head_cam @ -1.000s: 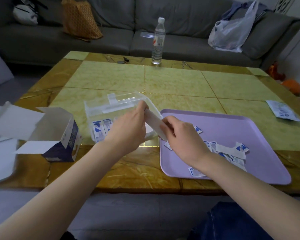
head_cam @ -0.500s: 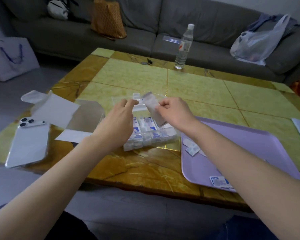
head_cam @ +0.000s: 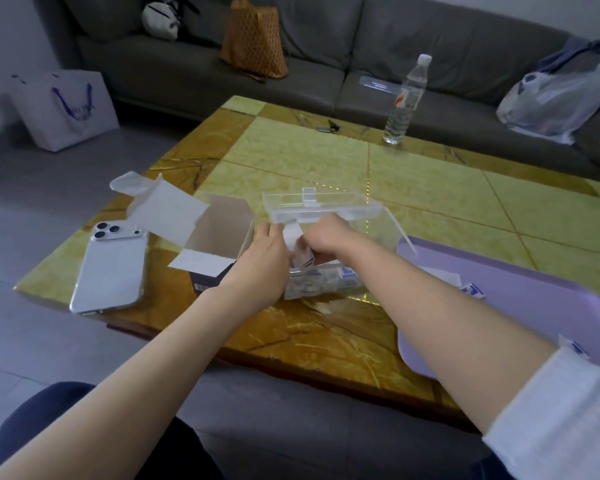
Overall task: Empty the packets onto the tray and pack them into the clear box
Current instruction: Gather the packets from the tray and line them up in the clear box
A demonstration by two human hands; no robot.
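from the left: a phone (head_cam: pixel 108 268) lies at the front-left corner of the table (head_cam: pixel 291 157), with an open carton (head_cam: pixel 219 230) just beside it. our left hand (head_cam: pixel 262 268) and right hand (head_cam: pixel 331 239) meet over the clear box (head_cam: pixel 347 210) near the front edge. each hand's fingers curl onto a white strip of packets (head_cam: pixel 291 235) pinched between them, and its lower end dips into the box. stacked packets (head_cam: pixel 323 282) line the box floor. the lilac tray (head_cam: pixel 534 306) sits at the front-right corner and bears loose packets (head_cam: pixel 471 289). a bottle (head_cam: pixel 406 98) stands at the far edge.
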